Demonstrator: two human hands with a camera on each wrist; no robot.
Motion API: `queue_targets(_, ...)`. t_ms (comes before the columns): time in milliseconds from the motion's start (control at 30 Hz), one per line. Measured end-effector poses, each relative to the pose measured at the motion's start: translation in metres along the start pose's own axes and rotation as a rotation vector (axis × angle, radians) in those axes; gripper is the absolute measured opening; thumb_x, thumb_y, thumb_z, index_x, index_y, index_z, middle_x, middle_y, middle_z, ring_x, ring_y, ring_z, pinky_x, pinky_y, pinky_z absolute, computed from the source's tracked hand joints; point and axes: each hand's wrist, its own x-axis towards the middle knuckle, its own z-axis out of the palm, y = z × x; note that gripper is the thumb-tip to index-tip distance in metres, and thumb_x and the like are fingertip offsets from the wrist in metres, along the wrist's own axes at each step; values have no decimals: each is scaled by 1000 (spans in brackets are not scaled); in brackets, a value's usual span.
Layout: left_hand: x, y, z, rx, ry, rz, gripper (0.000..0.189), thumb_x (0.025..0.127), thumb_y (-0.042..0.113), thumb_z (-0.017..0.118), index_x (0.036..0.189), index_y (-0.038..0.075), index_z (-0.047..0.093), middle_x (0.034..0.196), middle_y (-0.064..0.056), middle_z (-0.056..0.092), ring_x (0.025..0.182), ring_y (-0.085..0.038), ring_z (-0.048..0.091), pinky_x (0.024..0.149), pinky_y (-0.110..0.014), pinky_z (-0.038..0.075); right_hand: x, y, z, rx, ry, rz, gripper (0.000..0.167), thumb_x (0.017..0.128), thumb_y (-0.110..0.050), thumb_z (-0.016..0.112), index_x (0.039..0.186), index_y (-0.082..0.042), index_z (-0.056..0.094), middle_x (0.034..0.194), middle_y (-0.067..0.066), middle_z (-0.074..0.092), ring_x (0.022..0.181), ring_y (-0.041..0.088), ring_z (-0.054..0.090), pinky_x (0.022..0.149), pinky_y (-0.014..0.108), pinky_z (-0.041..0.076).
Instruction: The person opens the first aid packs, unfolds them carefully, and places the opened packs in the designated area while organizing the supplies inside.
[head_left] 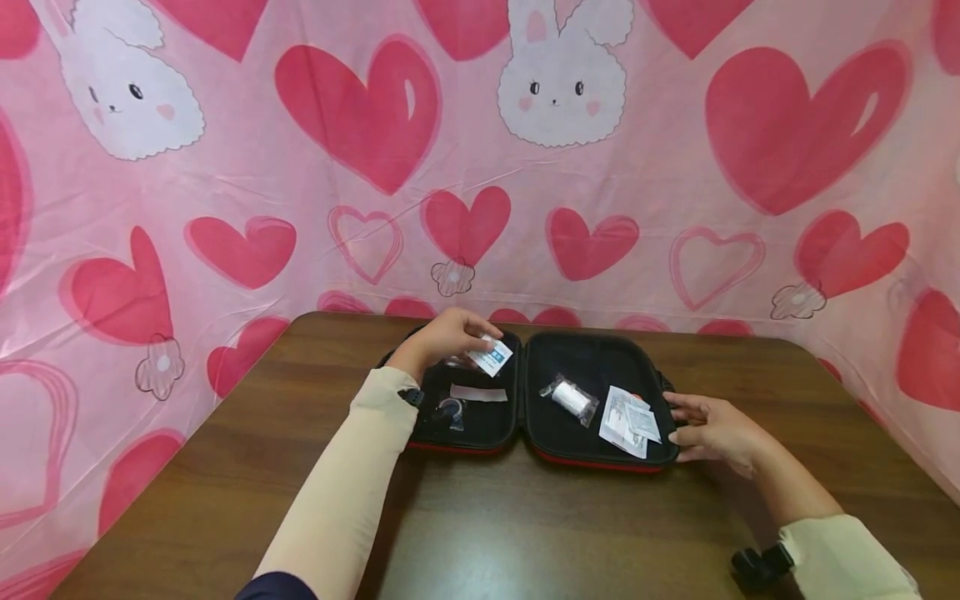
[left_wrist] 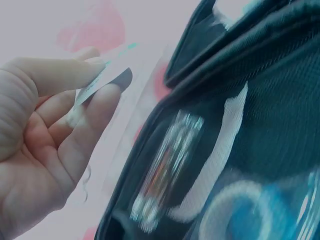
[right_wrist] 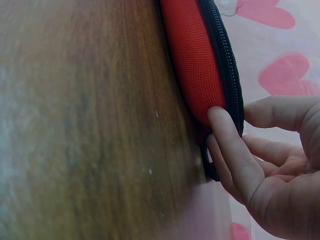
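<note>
A black-lined zip case (head_left: 592, 346) with a red outer shell (right_wrist: 192, 55) lies unfolded on the table. Over its left half, my left hand (head_left: 447, 336) pinches a small white packet with blue print (head_left: 492, 357) between thumb and fingers. Beneath are a pale strip (head_left: 478, 393), a clear bag with a white ring inside (head_left: 452, 410) and a shiny clear-wrapped item (left_wrist: 165, 172). My right hand (head_left: 716, 433) grips the case's right edge, thumb at the zipper rim and fingers against the red side. The right half holds a wrapped white roll (head_left: 573, 400) and white paper packets (head_left: 622, 421).
The brown wooden table (head_left: 465, 525) extends in front of the case and to both sides. Behind it hangs a pink cloth (head_left: 525, 183) printed with hearts and rabbits. A small black loop (right_wrist: 211, 165) sticks out from the case's side near my right fingers.
</note>
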Motion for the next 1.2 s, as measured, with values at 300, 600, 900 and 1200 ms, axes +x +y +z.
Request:
queue_targets(300, -14, -19, -30, 22, 59, -63, 32, 90, 2, 67, 121, -7, 63, 103, -19, 70, 78, -23, 67, 66, -40, 59, -6, 0, -4, -10, 21, 47, 80, 88, 5, 65, 150, 10, 15, 138, 43, 25, 90, 25, 59, 77, 42, 58)
queue_targets(600, -36, -34, -58, 126, 86, -165, 23, 94, 2, 60, 114, -8, 67, 98, -20, 70, 74, -23, 67, 63, -38, 59, -7, 1, -1, -2, 17, 46, 79, 88, 3, 66, 150, 11, 16, 138, 43, 26, 91, 25, 59, 77, 42, 58)
queue_targets(900, -46, -40, -64, 185, 68, -259, 21, 92, -3, 59, 111, -8, 67, 98, -21, 68, 79, -26, 67, 63, -38, 59, -5, 0, 0, -4, 10, 34, 80, 87, 4, 66, 149, 11, 16, 137, 44, 27, 91, 25, 59, 77, 42, 58)
queue_targets(1200, -39, -53, -51, 130, 34, -260, 21, 91, -8, 59, 110, -10, 66, 92, -20, 65, 75, -24, 65, 63, -37, 59, -1, -1, 2, -5, 5, 30, 80, 87, 5, 66, 149, 11, 16, 137, 43, 28, 90, 25, 59, 77, 43, 58)
